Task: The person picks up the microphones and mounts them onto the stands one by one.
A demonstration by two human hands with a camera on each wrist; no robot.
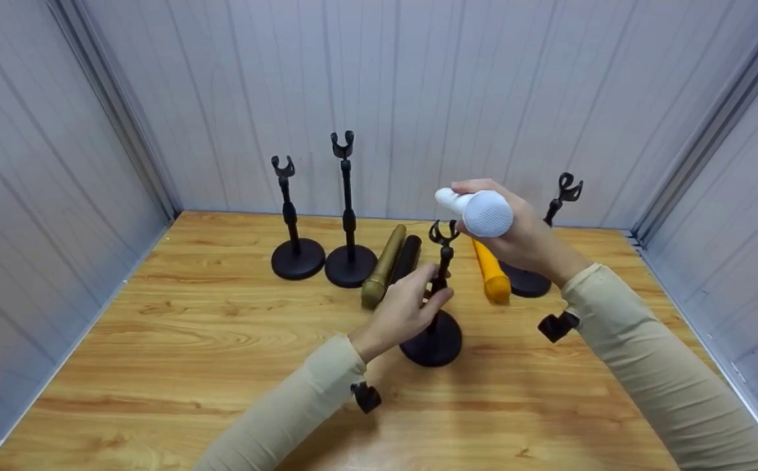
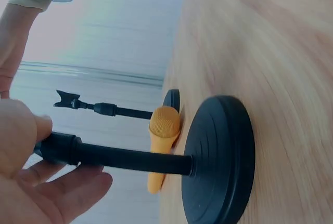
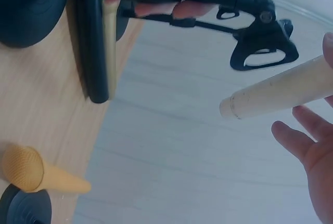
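My left hand (image 1: 403, 306) grips the upright of a black desk microphone stand (image 1: 436, 347), thumb and fingers about its collar in the left wrist view. The stand's round base rests on the table, and its forked clip (image 1: 444, 234) holds nothing. My right hand (image 1: 528, 237) holds a white microphone (image 1: 487, 214) between thumb and fingers, above and slightly right of that clip. Its mesh head faces the head camera. In the right wrist view, the tail of the white microphone (image 3: 250, 99) is apart from the clip (image 3: 265, 47).
Behind the left hand lie an olive-gold microphone (image 1: 385, 265) and a black microphone (image 1: 409, 255). An orange microphone (image 1: 493, 278) lies to the right, beside another stand (image 1: 529, 282). Two more stands, one shorter (image 1: 297, 258) and one taller (image 1: 350, 267), rise at back left. Panel walls (image 1: 365, 98) enclose the wooden table (image 1: 176, 353).
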